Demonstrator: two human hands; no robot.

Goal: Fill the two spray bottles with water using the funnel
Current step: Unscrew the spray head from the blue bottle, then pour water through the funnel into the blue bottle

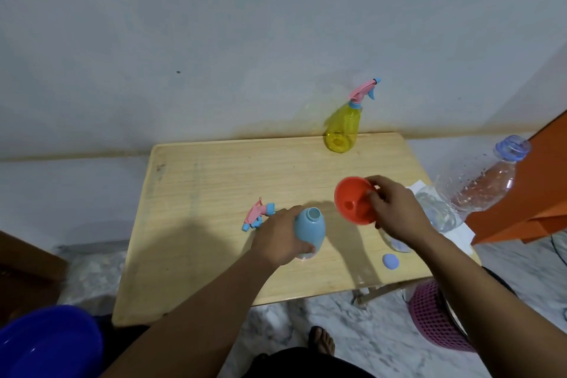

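My left hand (280,236) grips a light blue spray bottle (310,228) standing on the wooden table (214,193); its neck is open. Its pink and blue spray head (257,214) lies on the table just left of that hand. My right hand (395,209) holds an orange funnel (356,200) by its rim, in the air to the right of the blue bottle's mouth, tilted toward me. A yellow spray bottle (343,126) with its pink head on stands at the table's far edge.
A large clear plastic water bottle (478,190) stands at the table's right edge, its blue cap (390,261) lying near the front. An orange piece of furniture (527,202) sits to the right. A purple basket (435,319) and blue basin (49,344) are on the floor.
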